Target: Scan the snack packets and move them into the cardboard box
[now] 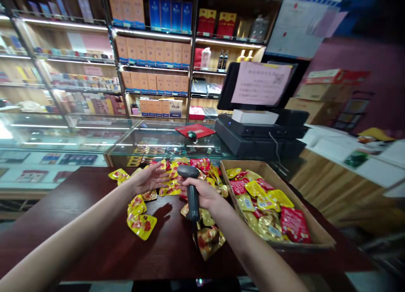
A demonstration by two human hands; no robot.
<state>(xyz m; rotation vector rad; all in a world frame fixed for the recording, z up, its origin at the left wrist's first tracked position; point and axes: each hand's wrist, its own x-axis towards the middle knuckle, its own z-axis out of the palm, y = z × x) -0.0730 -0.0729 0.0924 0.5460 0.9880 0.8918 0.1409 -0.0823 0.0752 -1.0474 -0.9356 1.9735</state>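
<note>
A dark handheld scanner (193, 201) sits in the right hand (204, 193), fingers round its handle, presumably leaving the head free. Just beside it, the left hand (148, 180) spreads bare above loose packets (142, 226) (whether it touches any, I can't tell). More fill a cardboard tray (313, 226) to the right, likely keeping them together on the brown table (79, 190).

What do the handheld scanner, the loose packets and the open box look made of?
Scanner in the right hand: probably plastic, smooth dark grey, with soft highlights.
Packets: foil or plastic film, I can't tell which; glossy, with bright glints and creases.
Box: likely cardboard, dull brown, thin-walled.
</note>
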